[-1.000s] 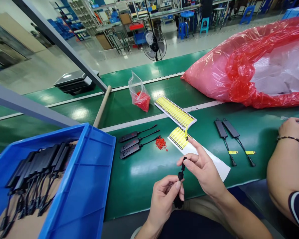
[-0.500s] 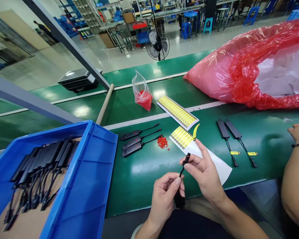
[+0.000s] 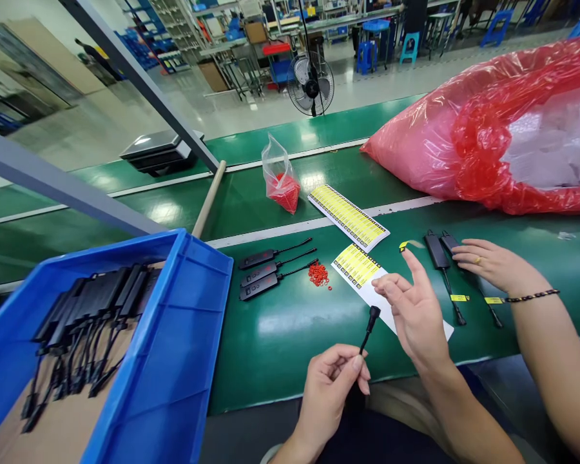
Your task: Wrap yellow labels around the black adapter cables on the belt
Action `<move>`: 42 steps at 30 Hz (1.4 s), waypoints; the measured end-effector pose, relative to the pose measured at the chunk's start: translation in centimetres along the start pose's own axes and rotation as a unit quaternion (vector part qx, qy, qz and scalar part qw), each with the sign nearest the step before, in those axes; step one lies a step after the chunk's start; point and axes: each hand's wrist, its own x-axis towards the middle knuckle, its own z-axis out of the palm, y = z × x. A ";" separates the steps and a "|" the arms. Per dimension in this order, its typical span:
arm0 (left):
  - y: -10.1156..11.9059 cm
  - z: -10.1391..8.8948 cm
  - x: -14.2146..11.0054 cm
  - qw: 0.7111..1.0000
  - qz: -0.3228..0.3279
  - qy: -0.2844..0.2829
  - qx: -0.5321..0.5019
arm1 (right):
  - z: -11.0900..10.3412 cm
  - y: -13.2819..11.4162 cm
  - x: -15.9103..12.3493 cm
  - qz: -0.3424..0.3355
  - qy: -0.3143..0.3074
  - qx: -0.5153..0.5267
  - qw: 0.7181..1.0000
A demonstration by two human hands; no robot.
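My left hand [image 3: 336,386] pinches a black cable [image 3: 366,341] between thumb and fingers. The cable's black connector [image 3: 374,316] points up, and its other end is hidden below the hand. My right hand [image 3: 413,309] is raised just right of the connector, off it, with its index finger stretched up. A curled yellow label [image 3: 408,245] clings to that fingertip. Beneath this hand lies a label sheet [image 3: 355,265], partly bare white backing. Small red rings [image 3: 318,275] lie in a pile to its left, beside several black cabled devices [image 3: 260,285].
A blue bin [image 3: 174,348] of black cabled devices stands left. Farther back are a bag of red rings [image 3: 285,190], another label sheet [image 3: 348,218] and a big red plastic bag [image 3: 415,154]. At right, a co-worker's hand [image 3: 488,261] touches one of two labelled devices [image 3: 436,251].
My right hand has let go of the connector and lifted away, index finger up. The connector now shows its dark end without the red ring visible. A co-worker's hand has reached in over the right-hand devices.
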 end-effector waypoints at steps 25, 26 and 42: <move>1.1 0.6 1.5 0.993 0.046 0.083 -0.074 | -0.1 1.8 -1.4 0.210 -0.194 -0.022 0.958; 1.1 0.7 1.5 0.993 0.051 0.083 -0.072 | -0.1 1.9 -1.5 0.210 -0.194 -0.018 0.958; 1.6 -0.2 0.6 0.944 0.205 0.115 0.229 | -0.2 2.4 -1.2 0.177 -0.182 -0.127 0.959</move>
